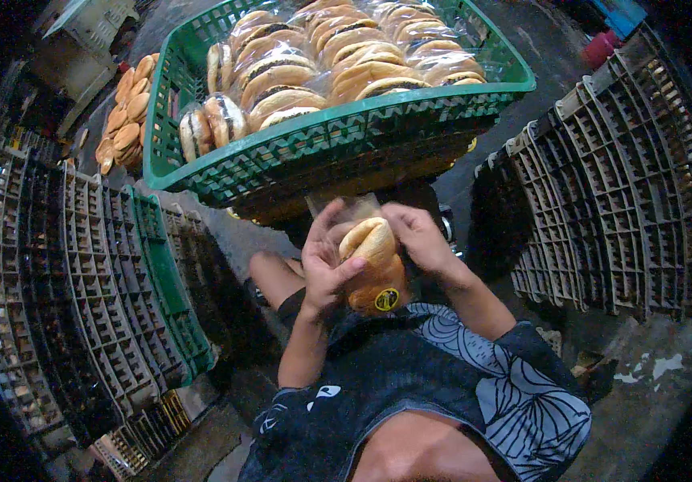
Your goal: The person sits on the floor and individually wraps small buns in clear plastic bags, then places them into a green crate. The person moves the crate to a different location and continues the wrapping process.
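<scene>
My left hand (329, 259) holds a filled round bread bun (365, 241) in a clear plastic bag, its thumb across the front of the bun. The lower part of the bag bears a round yellow and black sticker (387, 299). At the bag's upper right edge is my right hand (415, 235), blurred, with its fingers bent close to the plastic; whether they pinch it I cannot tell. The bag's loose upper end (352, 208) spreads between both hands. Just beyond them stands a green plastic crate (334, 126) with rows of bagged buns (376, 66) with dark filling.
Unbagged round buns (126, 120) are heaped left of the green crate. Tall stacks of grey plastic crates (102, 289) rise on my left, one green crate (168, 271) among them. More stacked grey crates (611, 181) stand on my right. A pink container (602, 49) is at the upper right.
</scene>
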Tool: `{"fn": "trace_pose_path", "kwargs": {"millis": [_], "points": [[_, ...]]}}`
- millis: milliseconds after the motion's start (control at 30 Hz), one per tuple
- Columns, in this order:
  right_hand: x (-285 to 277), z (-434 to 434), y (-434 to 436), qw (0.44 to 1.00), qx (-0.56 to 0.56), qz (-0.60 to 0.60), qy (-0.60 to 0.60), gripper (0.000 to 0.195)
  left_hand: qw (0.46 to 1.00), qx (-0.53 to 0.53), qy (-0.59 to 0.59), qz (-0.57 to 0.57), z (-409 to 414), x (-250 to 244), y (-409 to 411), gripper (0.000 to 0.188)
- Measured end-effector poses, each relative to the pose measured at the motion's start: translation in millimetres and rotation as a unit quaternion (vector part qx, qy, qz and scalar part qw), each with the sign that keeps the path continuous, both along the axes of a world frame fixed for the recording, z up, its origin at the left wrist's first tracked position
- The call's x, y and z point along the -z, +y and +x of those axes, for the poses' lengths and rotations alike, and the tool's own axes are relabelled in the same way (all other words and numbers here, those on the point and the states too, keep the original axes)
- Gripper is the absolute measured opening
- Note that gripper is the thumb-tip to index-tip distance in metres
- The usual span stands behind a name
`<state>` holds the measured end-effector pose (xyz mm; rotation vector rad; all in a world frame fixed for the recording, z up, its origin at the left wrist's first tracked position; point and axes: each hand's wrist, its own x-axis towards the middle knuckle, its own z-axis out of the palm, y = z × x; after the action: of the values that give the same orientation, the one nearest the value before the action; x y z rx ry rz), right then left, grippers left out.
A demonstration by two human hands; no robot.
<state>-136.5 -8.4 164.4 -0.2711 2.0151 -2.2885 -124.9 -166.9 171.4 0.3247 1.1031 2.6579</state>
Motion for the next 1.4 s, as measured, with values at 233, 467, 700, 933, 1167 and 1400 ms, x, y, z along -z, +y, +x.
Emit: {"fn": "trace_pose_path", "kwargs": {"millis": [233, 467, 700, 933, 1167, 1400], "points": [[-45.7, -3.7, 4.7, 0.997, -0.066, 0.029, 0.013, 0.023, 0.974, -0.098, 0.144, -0.144, -5.1, 17.3, 1.1, 0.017], [-32.6, 2.9, -11.7, 0.996, 0.043, 0.049, 0.059, 0.012, 0.914, -0.133, 0.13, -0.359, -6.7, -11.9, 0.4, 0.015], [-15.6, -2.8, -11.0, 0.97, 0.033, 0.189, 0.148, 0.011, 0.867, -0.155, 0.102, -0.463, 4.4, -6.8, 1.0, 0.028], [10.7, 18.1, -5.0, 0.877, 0.026, 0.43, 0.212, 0.017, 0.689, -0.023, 0.219, -0.691, -8.2, 21.6, -3.7, 0.017], [34.2, 44.4, 19.2, 0.892, -0.036, 0.448, 0.048, 0.033, 0.84, 0.149, 0.051, -0.519, -13.0, 57.9, 18.5, 0.022], [61.0, 23.8, 35.4, 0.97, 0.225, 0.091, 0.025, 0.07, 0.888, -0.207, 0.185, -0.366, -0.9, 75.9, 95.2, 0.025]]}}
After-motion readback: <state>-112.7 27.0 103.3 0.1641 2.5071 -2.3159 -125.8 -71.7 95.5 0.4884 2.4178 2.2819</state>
